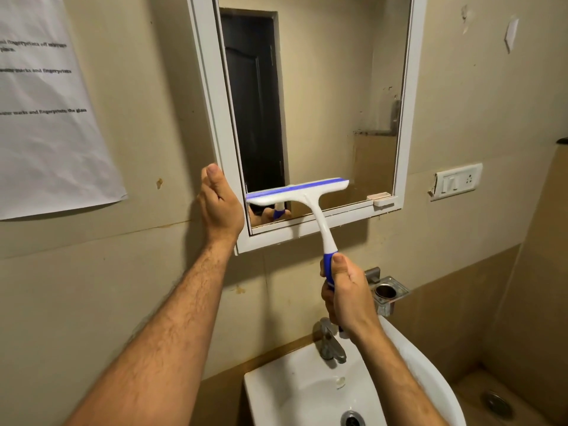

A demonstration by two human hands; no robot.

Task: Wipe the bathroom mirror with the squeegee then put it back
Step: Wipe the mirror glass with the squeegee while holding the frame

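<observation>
A white-framed mirror point(322, 96) hangs on the beige wall above the sink. My right hand point(347, 290) grips the blue handle of a white and blue squeegee point(302, 195). Its blade lies across the lower left part of the glass, tilted up to the right. My left hand point(219, 204) holds the mirror frame's lower left edge, thumb pointing up. The glass reflects a dark door and part of the squeegee handle.
A white sink point(276, 395) with a metal tap point(330, 341) sits below. A metal cup holder point(388, 292) is fixed to the wall beside my right hand. A switch plate point(458, 181) is at the right, a printed paper sheet point(46, 103) at the left.
</observation>
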